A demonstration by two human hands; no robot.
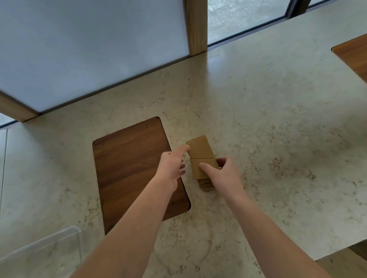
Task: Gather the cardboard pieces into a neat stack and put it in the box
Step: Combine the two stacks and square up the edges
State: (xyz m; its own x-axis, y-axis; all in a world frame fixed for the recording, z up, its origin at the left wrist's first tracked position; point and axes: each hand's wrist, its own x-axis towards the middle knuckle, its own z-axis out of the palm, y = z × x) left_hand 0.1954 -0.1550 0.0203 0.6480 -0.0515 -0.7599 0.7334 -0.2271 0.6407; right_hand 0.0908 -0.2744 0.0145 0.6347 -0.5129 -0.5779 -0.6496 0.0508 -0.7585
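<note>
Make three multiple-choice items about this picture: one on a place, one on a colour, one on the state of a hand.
1. Where do the cardboard pieces lie?
A. on the wooden inlay
B. on the stone counter, right of the inlay
C. in a box

2. What colour is the wooden inlay?
A. dark brown
B. white
C. green

3. What does the right hand do?
A. hangs idle
B. grips the near cardboard stack
C. presses the window

Key: 1 B, the pieces rest on the counter; 2 A, its grain is brown; 3 B, thumb and fingers close round the stack, while the left hand touches the far piece.
</note>
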